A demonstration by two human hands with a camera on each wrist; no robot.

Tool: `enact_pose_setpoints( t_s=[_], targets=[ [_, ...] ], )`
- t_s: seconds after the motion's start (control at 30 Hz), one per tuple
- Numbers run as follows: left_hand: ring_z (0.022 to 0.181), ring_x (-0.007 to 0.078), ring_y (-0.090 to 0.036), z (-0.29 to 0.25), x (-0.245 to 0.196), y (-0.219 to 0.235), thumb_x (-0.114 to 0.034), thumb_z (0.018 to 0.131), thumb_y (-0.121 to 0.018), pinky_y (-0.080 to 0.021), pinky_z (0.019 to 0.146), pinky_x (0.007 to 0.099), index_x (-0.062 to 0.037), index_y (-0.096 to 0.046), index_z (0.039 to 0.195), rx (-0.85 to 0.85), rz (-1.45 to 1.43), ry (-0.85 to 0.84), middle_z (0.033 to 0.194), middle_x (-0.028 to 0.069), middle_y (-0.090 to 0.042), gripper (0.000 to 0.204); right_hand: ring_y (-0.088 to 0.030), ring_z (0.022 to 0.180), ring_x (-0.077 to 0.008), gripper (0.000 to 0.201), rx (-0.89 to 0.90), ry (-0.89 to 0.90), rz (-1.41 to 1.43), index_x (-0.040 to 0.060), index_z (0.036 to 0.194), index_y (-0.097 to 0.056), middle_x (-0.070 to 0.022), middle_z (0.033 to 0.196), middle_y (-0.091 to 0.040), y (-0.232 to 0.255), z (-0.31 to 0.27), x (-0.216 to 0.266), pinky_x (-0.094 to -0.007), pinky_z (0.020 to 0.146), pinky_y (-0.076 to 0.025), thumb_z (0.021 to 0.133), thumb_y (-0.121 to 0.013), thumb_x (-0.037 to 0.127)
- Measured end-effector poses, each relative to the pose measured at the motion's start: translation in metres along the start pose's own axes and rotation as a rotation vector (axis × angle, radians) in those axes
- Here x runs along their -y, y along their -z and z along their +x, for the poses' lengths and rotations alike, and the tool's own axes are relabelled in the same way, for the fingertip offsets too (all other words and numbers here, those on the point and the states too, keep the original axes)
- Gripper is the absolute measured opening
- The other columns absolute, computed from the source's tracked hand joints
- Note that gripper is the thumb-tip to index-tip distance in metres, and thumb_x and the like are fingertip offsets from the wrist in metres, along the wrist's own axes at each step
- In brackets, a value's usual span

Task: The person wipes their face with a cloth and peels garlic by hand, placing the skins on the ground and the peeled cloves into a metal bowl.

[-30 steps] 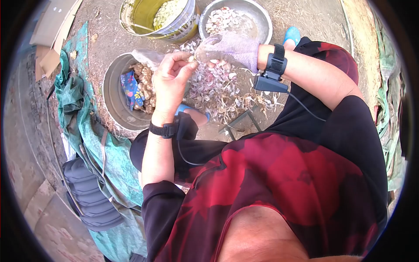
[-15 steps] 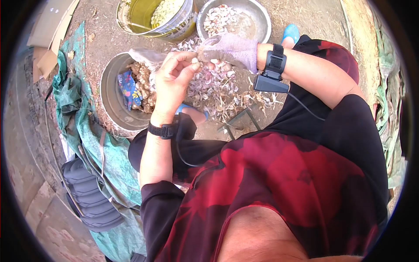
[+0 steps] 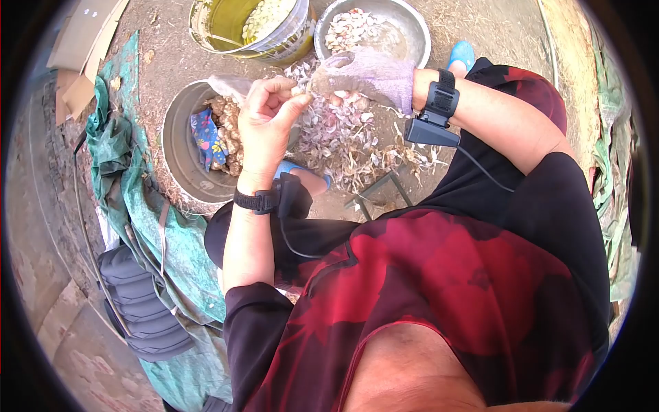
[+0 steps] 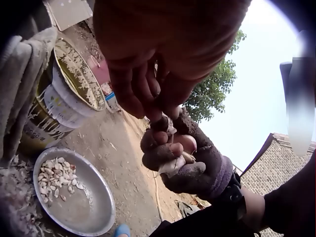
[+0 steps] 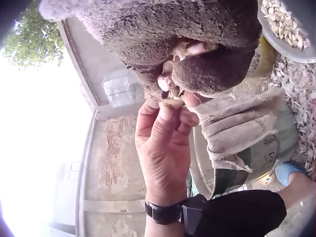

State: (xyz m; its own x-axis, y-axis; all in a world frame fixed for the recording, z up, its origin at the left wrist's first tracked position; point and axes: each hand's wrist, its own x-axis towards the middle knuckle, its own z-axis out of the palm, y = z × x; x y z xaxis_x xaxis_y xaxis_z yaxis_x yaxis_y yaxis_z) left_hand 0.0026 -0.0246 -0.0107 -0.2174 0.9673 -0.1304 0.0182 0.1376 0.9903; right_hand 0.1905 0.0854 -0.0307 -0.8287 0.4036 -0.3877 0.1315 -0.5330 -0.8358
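Observation:
My bare left hand (image 3: pixel 268 134) pinches a small garlic clove (image 5: pixel 171 103) between thumb and fingertips, right at the fingers of my right hand. The right hand (image 3: pixel 353 75) wears a worn purple-grey glove, dirty over the fingers, with some fingertips showing bare. Its curled fingers hold several garlic cloves (image 4: pixel 186 143), pinkish and partly in papery skin. In the right wrist view, one more pink clove (image 5: pixel 196 48) peeks out between the gloved fingers. Below both hands lies a heap of garlic skins (image 3: pixel 336 137) on the ground.
A metal basin (image 3: pixel 424 48) with unpeeled cloves and a yellow-lined bucket (image 3: pixel 216 34) with pale cloves stand beyond the hands. At left is a pail (image 3: pixel 180 161) with garlic bulbs and a blue floral cloth (image 3: pixel 206 141), a whitish cloth (image 5: pixel 242 126) over its rim.
Half a second ago a pale clove showed plainly between the left fingertips, slightly apart from the glove; now the fingertips are close against the glove. Both hands stay over the skins.

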Motion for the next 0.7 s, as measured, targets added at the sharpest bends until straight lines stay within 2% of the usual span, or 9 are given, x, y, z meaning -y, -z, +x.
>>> enact_pose_setpoints(
  t_s=[0.07,0.13,0.37,0.47,0.53,0.57,0.63,0.67,0.7],
  targets=[
    [0.074,0.0107,-0.061,0.001,0.005,0.0,0.003,0.078,-0.072,-0.051,0.069,0.0231,-0.0008,-0.061,0.097,0.024,0.104,-0.086,0.085,0.0014,-0.061,0.023,-0.052,0.056,-0.0042,0.026,0.037,-0.074,0.077,0.0086,0.098,-0.068,0.0003,0.069,-0.062,0.002,0.001,0.0,-0.0194,0.045,-0.04,0.087,-0.062,0.032],
    [0.074,0.0077,-0.058,0.002,0.004,-0.001,0.004,0.078,-0.072,-0.048,0.07,0.0213,-0.002,-0.061,0.097,0.077,0.423,-0.227,0.085,-0.0009,-0.058,0.023,-0.054,0.058,-0.0057,0.027,0.083,-0.088,0.073,0.0082,0.096,-0.068,-0.001,0.07,-0.062,0.004,0.003,-0.001,-0.0195,0.046,-0.042,0.086,-0.064,0.033],
    [0.071,0.0072,-0.056,-0.001,-0.001,-0.008,0.003,0.076,-0.073,-0.048,0.067,0.021,-0.003,-0.061,0.093,0.093,0.62,-0.34,0.085,-0.0002,-0.055,0.021,-0.058,0.062,-0.0094,0.024,-0.068,-0.025,-0.16,0.0072,0.092,-0.068,-0.0025,0.071,-0.064,-0.004,-0.002,-0.005,-0.0235,0.052,-0.047,0.086,-0.062,0.029],
    [0.074,0.0093,-0.059,0.001,0.002,-0.006,0.004,0.077,-0.072,-0.049,0.071,0.0212,-0.0023,-0.06,0.094,0.1,0.488,-0.27,0.088,0.0012,-0.059,0.022,-0.057,0.062,-0.0088,0.024,-0.067,-0.033,-0.039,0.0065,0.09,-0.068,-0.0022,0.07,-0.063,-0.004,-0.002,-0.004,-0.0251,0.055,-0.047,0.086,-0.06,0.029],
    [0.074,0.0143,-0.063,-0.001,0.0,-0.005,0.004,0.078,-0.071,-0.051,0.073,0.0267,-0.0023,-0.06,0.094,0.068,0.002,-0.071,0.086,0.0032,-0.062,0.021,-0.057,0.062,-0.0073,0.028,-0.046,0.03,-0.375,0.0067,0.107,-0.067,-0.0022,0.074,-0.063,-0.005,-0.002,0.007,-0.0199,0.05,-0.045,0.091,-0.06,0.029],
    [0.074,0.0143,-0.063,-0.001,-0.003,-0.003,0.004,0.078,-0.071,-0.051,0.073,0.0267,-0.0023,-0.06,0.094,0.069,0.003,-0.072,0.086,0.0032,-0.062,0.021,-0.057,0.062,-0.0073,0.028,-0.046,0.032,-0.375,0.0067,0.107,-0.067,-0.0022,0.074,-0.063,-0.001,0.003,0.003,-0.0199,0.05,-0.045,0.091,-0.06,0.029],
    [0.085,0.0181,-0.064,-0.002,-0.011,0.002,0.003,0.083,-0.067,-0.051,0.08,0.0298,-0.0007,-0.057,0.104,0.04,-0.256,0.068,0.099,0.0094,-0.064,0.024,-0.057,0.065,-0.0059,0.03,-0.062,0.192,-0.724,0.0051,0.108,-0.066,-0.0013,0.075,-0.063,0.012,0.015,-0.012,-0.0184,0.053,-0.044,0.092,-0.059,0.029],
    [0.085,0.0203,-0.064,-0.002,-0.014,0.004,0.002,0.085,-0.065,-0.052,0.08,0.0326,-0.0004,-0.057,0.106,0.06,-0.301,0.066,0.097,0.0098,-0.064,0.023,-0.057,0.065,-0.0059,0.03,-0.058,0.193,-0.726,0.0051,0.108,-0.066,-0.0013,0.075,-0.063,0.014,0.016,-0.019,-0.0184,0.053,-0.044,0.092,-0.059,0.029],
    [0.085,0.0203,-0.064,-0.001,-0.013,0.006,0.002,0.085,-0.065,-0.052,0.08,0.0326,-0.0004,-0.057,0.106,0.056,-0.3,0.064,0.097,0.0098,-0.064,0.023,-0.056,0.064,-0.0051,0.03,-0.08,0.165,-0.548,0.0051,0.108,-0.066,-0.0013,0.076,-0.063,0.011,0.016,-0.02,-0.0176,0.051,-0.043,0.092,-0.059,0.029]
  ],
)
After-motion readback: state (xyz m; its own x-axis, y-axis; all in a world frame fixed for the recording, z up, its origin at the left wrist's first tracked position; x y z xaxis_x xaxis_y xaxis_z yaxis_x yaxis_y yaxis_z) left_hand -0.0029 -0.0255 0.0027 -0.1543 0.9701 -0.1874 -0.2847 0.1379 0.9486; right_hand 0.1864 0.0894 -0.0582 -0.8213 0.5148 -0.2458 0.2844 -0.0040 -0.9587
